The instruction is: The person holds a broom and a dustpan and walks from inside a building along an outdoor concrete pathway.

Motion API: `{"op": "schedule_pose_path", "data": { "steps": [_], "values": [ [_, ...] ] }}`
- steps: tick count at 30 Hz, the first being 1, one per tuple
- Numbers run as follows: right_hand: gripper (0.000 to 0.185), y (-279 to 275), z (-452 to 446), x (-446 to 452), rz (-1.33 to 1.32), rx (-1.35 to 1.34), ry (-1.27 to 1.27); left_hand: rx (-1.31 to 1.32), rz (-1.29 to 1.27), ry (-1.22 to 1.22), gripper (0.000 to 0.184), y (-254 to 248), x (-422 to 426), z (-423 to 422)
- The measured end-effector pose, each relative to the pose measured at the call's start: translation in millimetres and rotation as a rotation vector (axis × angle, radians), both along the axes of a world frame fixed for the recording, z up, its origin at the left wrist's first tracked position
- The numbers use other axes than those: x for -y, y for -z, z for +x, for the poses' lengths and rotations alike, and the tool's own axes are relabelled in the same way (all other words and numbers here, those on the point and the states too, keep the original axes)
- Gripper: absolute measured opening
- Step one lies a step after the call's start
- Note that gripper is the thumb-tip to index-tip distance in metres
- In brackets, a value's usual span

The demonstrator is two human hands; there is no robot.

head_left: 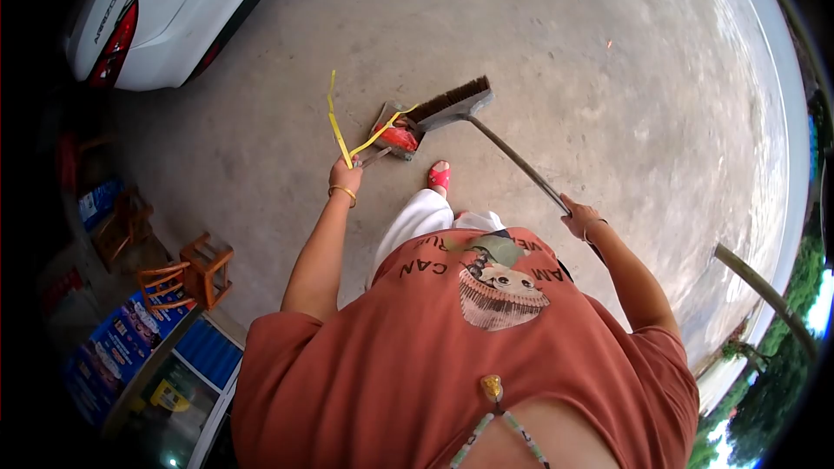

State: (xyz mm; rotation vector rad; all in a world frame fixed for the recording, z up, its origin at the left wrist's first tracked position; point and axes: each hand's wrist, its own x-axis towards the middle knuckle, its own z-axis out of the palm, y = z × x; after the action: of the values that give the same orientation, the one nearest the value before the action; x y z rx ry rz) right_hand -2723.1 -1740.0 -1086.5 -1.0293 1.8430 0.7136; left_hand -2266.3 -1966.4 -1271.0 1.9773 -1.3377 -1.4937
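My left hand (345,175) is closed around the handle of a dustpan (407,154), with a yellow strap (340,132) in the same grip. One end of the strap sticks up and away from me; the other bends across the pan. Red crumpled litter (397,136) lies inside the dustpan. On the other side, my right hand (580,215) is wrapped round the long metal handle of a broom (521,161). The grey broom head, with dark bristles, is tilted beside the dustpan's right edge, bristles facing away from me.
A white car (178,17) stands at the upper left. Wooden chairs (207,269) and a blue printed display (130,343) are at the lower left. A pole (756,282) stands at the right. Concrete floor (556,61) spreads ahead, with small bits of litter on it.
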Motion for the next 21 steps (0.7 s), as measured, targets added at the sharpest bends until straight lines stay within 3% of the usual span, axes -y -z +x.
{"op": "schedule_pose_path", "data": {
  "steps": [2, 6, 10, 13, 17, 20, 21],
  "values": [
    [0.061, 1, 2, -15, -0.004, -0.007, 0.077, 0.0, -0.013, -0.007, 0.019, 11, -9, 12],
    [0.06, 10, -38, -53, -0.041, 0.024, 0.347, 0.057, 0.022, -0.01, 0.021, -13, -22, -21],
    [0.059, 6, -78, -88, -0.134, 0.199, 1.007, 0.031, -0.062, 0.084, 0.022, -36, -37, -64],
    [0.058, 19, -105, -128, -0.227, 0.293, 1.269, -0.002, -0.118, 0.124, 0.022, -37, -41, -86],
    [0.039, 10, -149, -175, -0.317, 0.334, 1.408, 0.051, -0.134, 0.213, 0.023, -61, -57, -123],
    [0.047, 17, -274, -224, -0.394, 0.293, 1.388, -0.013, -0.182, 0.226, 0.019, -88, -95, -216],
    [0.034, 10, -315, -233, -0.459, 0.232, 1.425, 0.013, -0.187, 0.262, 0.019, -98, -103, -252]
  ]
}}
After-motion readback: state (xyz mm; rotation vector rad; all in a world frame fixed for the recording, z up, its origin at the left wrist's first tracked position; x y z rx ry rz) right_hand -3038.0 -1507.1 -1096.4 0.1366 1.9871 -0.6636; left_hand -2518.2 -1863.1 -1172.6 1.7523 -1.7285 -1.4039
